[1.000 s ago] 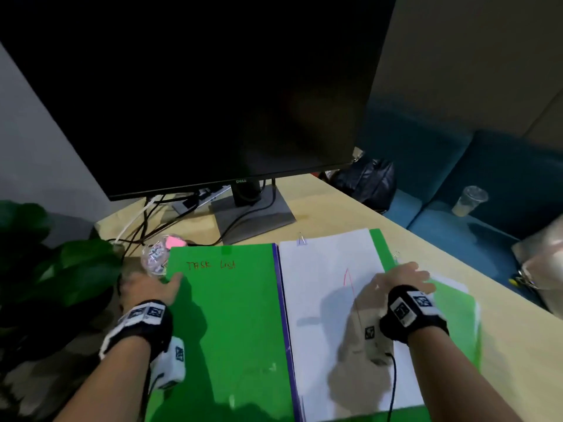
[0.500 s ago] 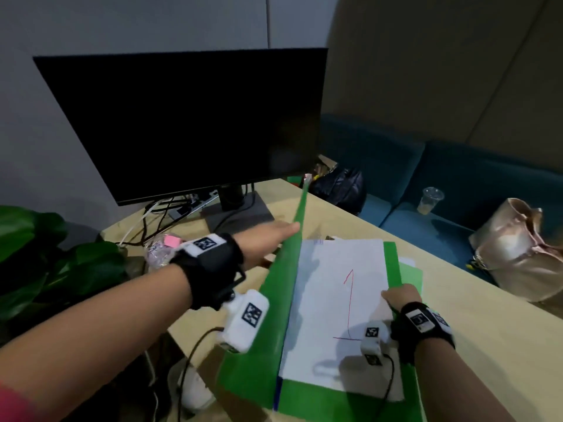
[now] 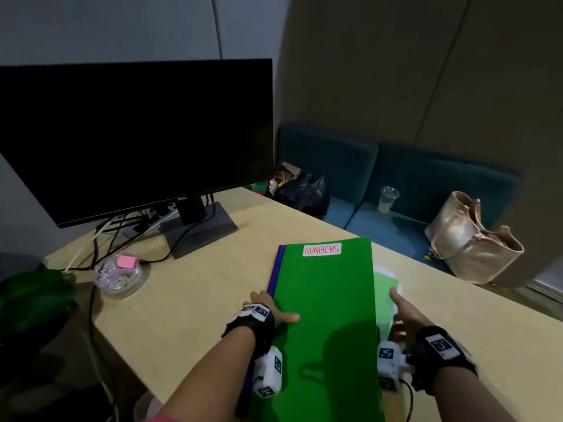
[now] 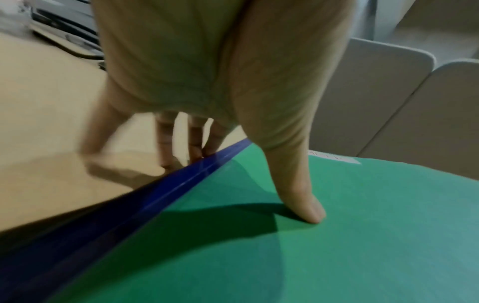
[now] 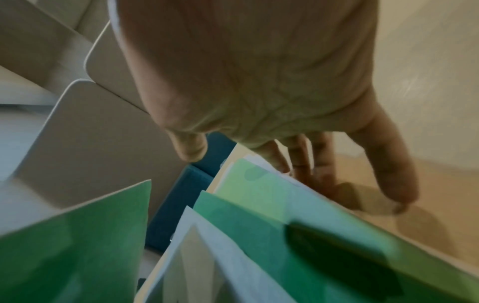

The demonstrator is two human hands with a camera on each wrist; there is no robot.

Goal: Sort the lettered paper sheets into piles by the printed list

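Note:
A green folder (image 3: 326, 300) with a blue spine (image 3: 275, 278) lies shut on the wooden table (image 3: 198, 296); a white label (image 3: 322, 250) on it reads NUMBERS. My left hand (image 3: 277, 307) is at the spine, its straight thumb (image 4: 298, 184) pressing the cover (image 4: 350, 246) and its fingers (image 4: 194, 147) pointing down beside the spine (image 4: 155, 201). My right hand (image 3: 399, 312) lies open at the folder's right edge, over a lighter green folder (image 3: 384, 287) underneath. In the right wrist view the cover (image 5: 77, 235) stands slightly raised above white sheets (image 5: 207, 256), and the fingers (image 5: 388, 174) reach down past the lighter folder (image 5: 259, 184).
A dark monitor (image 3: 137, 132) on a stand (image 3: 198, 226) with cables (image 3: 100, 239) fills the back left. A glass bowl (image 3: 120, 274) of small items sits left, beside a plant (image 3: 30, 293). A blue sofa (image 3: 426, 178) behind holds a black bag (image 3: 301, 190), cup (image 3: 388, 197) and beige handbag (image 3: 469, 242).
My left hand swung the green cover over from the left and laid it down over the sheet marked 1. My right hand slid off that sheet to the folder's right edge.

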